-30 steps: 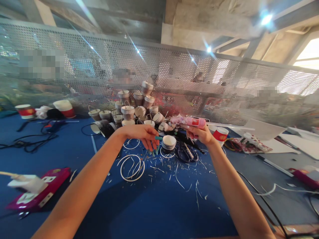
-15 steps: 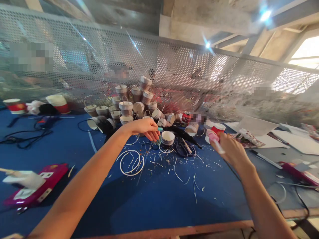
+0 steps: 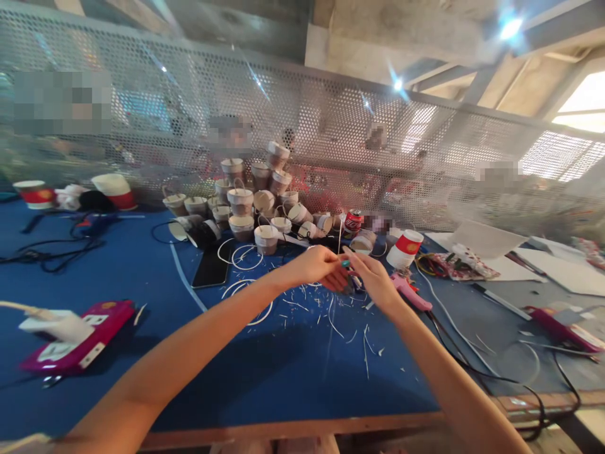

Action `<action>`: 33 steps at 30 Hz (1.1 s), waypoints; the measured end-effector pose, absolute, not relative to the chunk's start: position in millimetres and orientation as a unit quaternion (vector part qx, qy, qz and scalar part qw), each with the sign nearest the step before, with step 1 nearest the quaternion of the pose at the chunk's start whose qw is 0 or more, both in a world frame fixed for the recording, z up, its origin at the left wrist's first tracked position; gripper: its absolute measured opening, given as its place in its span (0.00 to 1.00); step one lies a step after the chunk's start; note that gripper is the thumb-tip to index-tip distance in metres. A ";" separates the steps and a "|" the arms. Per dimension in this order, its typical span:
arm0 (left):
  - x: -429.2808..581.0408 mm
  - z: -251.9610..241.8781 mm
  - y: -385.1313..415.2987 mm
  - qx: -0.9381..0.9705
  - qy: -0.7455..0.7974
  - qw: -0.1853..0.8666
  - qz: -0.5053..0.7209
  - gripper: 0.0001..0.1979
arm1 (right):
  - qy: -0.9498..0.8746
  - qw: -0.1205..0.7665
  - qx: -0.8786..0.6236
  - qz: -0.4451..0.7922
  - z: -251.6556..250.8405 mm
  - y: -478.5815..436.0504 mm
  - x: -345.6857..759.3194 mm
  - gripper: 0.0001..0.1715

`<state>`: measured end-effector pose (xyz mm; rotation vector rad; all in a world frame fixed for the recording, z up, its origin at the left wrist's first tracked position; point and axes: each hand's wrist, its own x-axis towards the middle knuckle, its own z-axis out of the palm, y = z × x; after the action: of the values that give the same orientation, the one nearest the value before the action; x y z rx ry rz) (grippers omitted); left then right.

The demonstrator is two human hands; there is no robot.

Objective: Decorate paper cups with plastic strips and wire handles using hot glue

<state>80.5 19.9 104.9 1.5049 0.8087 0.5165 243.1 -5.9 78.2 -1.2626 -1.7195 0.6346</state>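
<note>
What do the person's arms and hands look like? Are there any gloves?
No gloves! The left hand and right hand are bare. A shiny teal nail shows on the left one; the right one's nails are hard to see. The left forearm and right forearm are slim, with no sleeves, watch or bracelet showing.

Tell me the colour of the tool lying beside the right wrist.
Pink; the tool shows best in the head view, the only one.

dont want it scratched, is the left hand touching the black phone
Apart: the head view plainly shows blue tabletop between the left hand and the black phone.
</note>
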 end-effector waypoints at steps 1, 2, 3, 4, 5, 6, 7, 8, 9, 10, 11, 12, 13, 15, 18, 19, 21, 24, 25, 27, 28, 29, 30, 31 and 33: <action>86.0 101.3 17.2 0.647 0.359 0.627 0.243 0.08 | -0.683 0.453 -0.494 0.289 78.1 -4.3 232.2 0.28; 89.9 98.2 15.5 0.639 0.364 0.626 0.259 0.07 | -0.665 0.476 -0.485 0.309 77.9 -2.8 223.4 0.28; 92.3 95.9 14.8 0.633 0.366 0.625 0.273 0.07 | -0.648 0.495 -0.479 0.325 77.8 -1.6 216.9 0.28; 93.0 94.7 14.8 0.630 0.364 0.625 0.282 0.07 | -0.631 0.513 -0.474 0.337 78.4 -0.6 212.2 0.27; 92.2 94.8 15.4 0.632 0.358 0.624 0.287 0.07 | -0.616 0.530 -0.469 0.346 79.6 0.2 209.1 0.26; 90.1 96.5 16.4 0.639 0.349 0.623 0.287 0.07 | -0.605 0.544 -0.463 0.351 81.6 0.8 207.3 0.25; 86.6 99.9 17.5 0.649 0.334 0.622 0.283 0.08 | -0.598 0.556 -0.458 0.351 84.3 1.4 206.3 0.24; 82.0 104.8 18.6 0.665 0.317 0.618 0.274 0.09 | -0.592 0.568 -0.453 0.349 87.8 2.0 205.9 0.22; 76.3 111.0 19.7 0.685 0.302 0.609 0.262 0.11 | -0.585 0.580 -0.447 0.349 91.8 2.8 206.0 0.20; 69.3 118.0 21.0 0.709 0.286 0.597 0.243 0.14 | -0.574 0.593 -0.441 0.353 96.3 3.7 206.8 0.19; 61.3 125.1 22.4 0.740 0.281 0.568 0.224 0.16 | -0.560 0.604 -0.435 0.363 101.1 4.7 208.3 0.19; 52.4 131.4 24.2 0.775 0.294 0.521 0.202 0.17 | -0.546 0.614 -0.430 0.374 106.3 5.6 210.9 0.19; 42.8 135.9 26.6 0.807 0.314 0.466 0.181 0.18 | -0.534 0.624 -0.425 0.381 111.6 6.2 214.5 0.20; 23.2 136.1 33.3 0.841 0.401 0.332 0.147 0.14 | -0.533 0.638 -0.422 0.362 121.9 6.5 224.9 0.20; -1.6 110.9 47.6 0.821 0.541 0.143 0.113 0.11 | -0.599 0.614 -0.437 0.269 131.5 5.4 244.5 0.19; -7.6 97.6 53.0 0.813 0.565 0.110 0.094 0.13 | -0.624 0.596 -0.449 0.231 132.0 5.3 250.4 0.18; -16.3 69.9 63.1 0.820 0.563 0.087 0.059 0.18 | -0.662 0.555 -0.478 0.160 127.9 6.6 259.1 0.18; -23.2 40.5 73.8 0.837 0.536 0.082 0.078 0.17 | -0.707 0.485 -0.510 0.071 112.0 11.9 263.5 0.17; -24.5 35.7 75.6 0.837 0.531 0.096 0.091 0.17 | -0.721 0.460 -0.517 0.039 105.2 14.0 263.3 0.16; -26.3 33.0 77.1 0.835 0.521 0.146 0.103 0.19 | -0.740 0.414 -0.529 -0.033 91.2 18.0 261.7 0.17; -27.0 34.0 77.1 0.832 0.518 0.169 0.106 0.19 | -0.745 0.395 -0.533 -0.067 84.3 19.6 260.7 0.18; -27.7 36.0 77.1 0.830 0.513 0.188 0.110 0.20 | -0.750 0.378 -0.535 -0.096 77.7 20.9 259.8 0.18; -28.4 38.5 77.2 0.829 0.507 0.203 0.119 0.19 | -0.754 0.363 -0.535 -0.120 71.5 21.8 259.0 0.19; -29.0 41.4 77.5 0.828 0.500 0.218 0.130 0.19 | -0.759 0.350 -0.531 -0.139 66.0 22.3 258.3 0.19; -30.3 48.0 78.9 0.817 0.487 0.270 0.150 0.16 | -0.771 0.331 -0.517 -0.170 57.4 21.8 256.9 0.19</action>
<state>-30.3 78.9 48.0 2.2017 1.3129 0.4030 256.9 21.8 57.4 -1.3518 -2.0146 -0.4447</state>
